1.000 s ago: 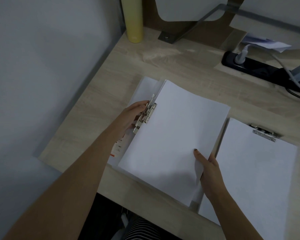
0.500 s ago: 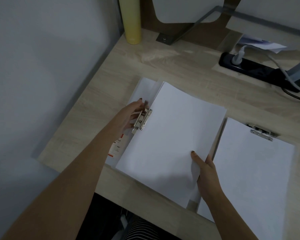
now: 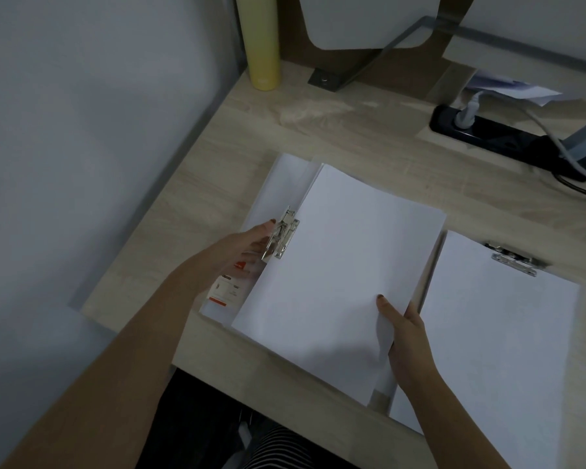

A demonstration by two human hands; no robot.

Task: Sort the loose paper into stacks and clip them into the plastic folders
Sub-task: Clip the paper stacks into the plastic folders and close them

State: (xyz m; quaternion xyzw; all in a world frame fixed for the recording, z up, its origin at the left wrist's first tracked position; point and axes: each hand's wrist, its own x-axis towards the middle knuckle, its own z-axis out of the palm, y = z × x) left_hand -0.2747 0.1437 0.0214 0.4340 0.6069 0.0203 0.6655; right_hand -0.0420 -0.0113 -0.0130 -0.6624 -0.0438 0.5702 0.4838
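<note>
Bare desk (image 3: 318, 130) lies open beyond the paper stack (image 3: 335, 265). A yellow bottle (image 3: 259, 45) blocks the far left corner; a power strip (image 3: 501, 138) and cables (image 3: 579, 189) crowd the right.

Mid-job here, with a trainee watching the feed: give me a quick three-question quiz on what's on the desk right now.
1. True or false: the left hand is at the metal clip of the open folder.
2. What does the right hand grip? A) a pen B) the right edge of the paper stack C) a stapler
3. Short answer: what stands upright at the far left corner of the desk?
Key: 1 true; 2 B; 3 the yellow bottle.
</note>
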